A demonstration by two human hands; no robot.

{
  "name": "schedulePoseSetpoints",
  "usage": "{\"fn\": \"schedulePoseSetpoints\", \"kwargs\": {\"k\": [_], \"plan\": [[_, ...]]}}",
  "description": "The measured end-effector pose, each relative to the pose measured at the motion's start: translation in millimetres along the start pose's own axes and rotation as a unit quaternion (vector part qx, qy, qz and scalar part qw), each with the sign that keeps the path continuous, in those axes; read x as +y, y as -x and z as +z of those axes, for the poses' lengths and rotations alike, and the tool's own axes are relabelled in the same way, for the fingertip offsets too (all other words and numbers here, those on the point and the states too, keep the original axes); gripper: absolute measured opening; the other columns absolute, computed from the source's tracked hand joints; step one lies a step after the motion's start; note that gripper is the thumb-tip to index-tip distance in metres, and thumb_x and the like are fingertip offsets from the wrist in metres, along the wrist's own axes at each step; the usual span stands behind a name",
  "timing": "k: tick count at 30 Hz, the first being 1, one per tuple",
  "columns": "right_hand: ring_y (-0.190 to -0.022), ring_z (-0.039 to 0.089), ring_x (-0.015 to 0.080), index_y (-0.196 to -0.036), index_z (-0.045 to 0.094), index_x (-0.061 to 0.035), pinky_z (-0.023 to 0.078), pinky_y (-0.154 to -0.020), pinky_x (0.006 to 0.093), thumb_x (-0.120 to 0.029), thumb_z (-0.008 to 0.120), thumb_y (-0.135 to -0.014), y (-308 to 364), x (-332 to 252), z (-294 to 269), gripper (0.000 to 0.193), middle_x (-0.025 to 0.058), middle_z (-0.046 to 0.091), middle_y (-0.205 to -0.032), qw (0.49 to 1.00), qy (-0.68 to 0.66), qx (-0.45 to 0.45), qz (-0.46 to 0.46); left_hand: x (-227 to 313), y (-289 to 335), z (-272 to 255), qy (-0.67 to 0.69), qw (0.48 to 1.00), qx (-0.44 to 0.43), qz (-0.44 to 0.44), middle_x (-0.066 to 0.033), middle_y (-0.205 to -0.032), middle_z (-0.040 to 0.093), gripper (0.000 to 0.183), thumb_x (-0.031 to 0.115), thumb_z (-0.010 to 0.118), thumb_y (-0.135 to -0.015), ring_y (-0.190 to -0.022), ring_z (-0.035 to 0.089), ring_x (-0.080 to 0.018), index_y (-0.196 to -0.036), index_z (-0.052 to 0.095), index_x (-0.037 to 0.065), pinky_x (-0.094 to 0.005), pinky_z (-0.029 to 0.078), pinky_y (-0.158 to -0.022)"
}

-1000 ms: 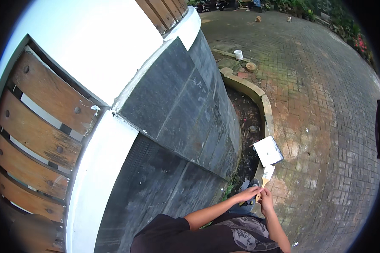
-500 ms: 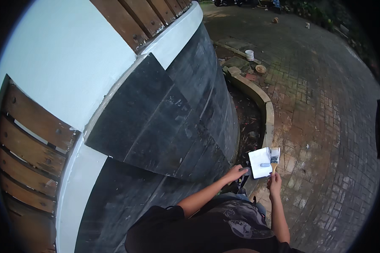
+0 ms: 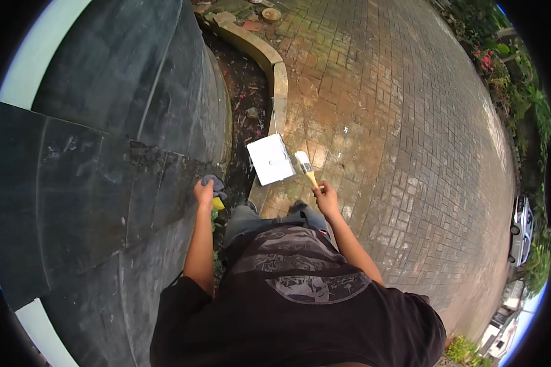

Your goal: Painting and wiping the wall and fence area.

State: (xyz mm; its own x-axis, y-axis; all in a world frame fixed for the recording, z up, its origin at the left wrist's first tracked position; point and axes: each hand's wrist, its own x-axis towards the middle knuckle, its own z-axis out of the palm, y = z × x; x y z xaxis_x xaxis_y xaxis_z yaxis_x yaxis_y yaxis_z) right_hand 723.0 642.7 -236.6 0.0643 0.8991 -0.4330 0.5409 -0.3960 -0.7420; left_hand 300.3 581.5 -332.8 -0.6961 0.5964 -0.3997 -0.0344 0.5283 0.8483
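A paintbrush [image 3: 307, 167] with a yellow handle and white-coated bristles is gripped in my right hand [image 3: 326, 198], its bristles pointing up and away. Just left of it, a square white container [image 3: 267, 168] sits on the curb, with a small greyish patch in its white middle. Bristles and container are apart. My left hand [image 3: 204, 193] is closed on a crumpled grey cloth [image 3: 213, 182] close to the dark wall [image 3: 113, 202]. Something yellow [image 3: 218, 203] shows below that cloth; its kind is unclear.
A curved curb [image 3: 280, 79] borders a narrow soil bed [image 3: 246, 85] beside the dark wall. Brick paving [image 3: 398, 171] spreads to the right. A round shallow dish [image 3: 271, 14] lies beyond the curb. Plants and a parked car [image 3: 521, 231] are at the far right.
The view has swung right and downward. The brush has moved off the white container to its right. My left hand, earlier close beside the container, is now farther left with the cloth visible.
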Motion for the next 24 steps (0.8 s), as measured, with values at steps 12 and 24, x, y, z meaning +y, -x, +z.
{"fn": "schedulePoseSetpoints", "kwargs": {"k": [12, 24], "plan": [[-0.079, 0.062, 0.0428, -0.112, 0.044, -0.0113, 0.049, -0.07, 0.052, -0.012, 0.054, -0.084, -365.6, 204.2, 131.7, 0.029, 0.024, 0.063, -0.086, 0.839, 0.414, -0.291, -0.2, -185.3, 20.3, 279.2, -0.117, 0.992, -0.024, -0.05, -0.0211, -0.096, 0.063, 0.039, 0.016, 0.067, -0.072, -0.09, 0.061, -0.0352, -0.104, 0.059, -0.004, -0.0381, 0.048, -0.078], [-0.086, 0.063, 0.0412, -0.121, 0.041, -0.0008, 0.055, -0.071, 0.0433, -0.001, 0.046, -0.085, -498.2, 288.9, 390.1, 0.037, 0.0292, 0.055, -0.102, 0.757, 0.449, -0.336, -0.334, -297.7, 162.0, 397.7, -0.11, 0.903, -0.309, -0.277, -0.019, -0.083, 0.059, 0.029, 0.017, 0.069, -0.067, -0.079, 0.059, -0.0361, -0.087, 0.06, -0.002, -0.0405, 0.046, -0.069]]}}
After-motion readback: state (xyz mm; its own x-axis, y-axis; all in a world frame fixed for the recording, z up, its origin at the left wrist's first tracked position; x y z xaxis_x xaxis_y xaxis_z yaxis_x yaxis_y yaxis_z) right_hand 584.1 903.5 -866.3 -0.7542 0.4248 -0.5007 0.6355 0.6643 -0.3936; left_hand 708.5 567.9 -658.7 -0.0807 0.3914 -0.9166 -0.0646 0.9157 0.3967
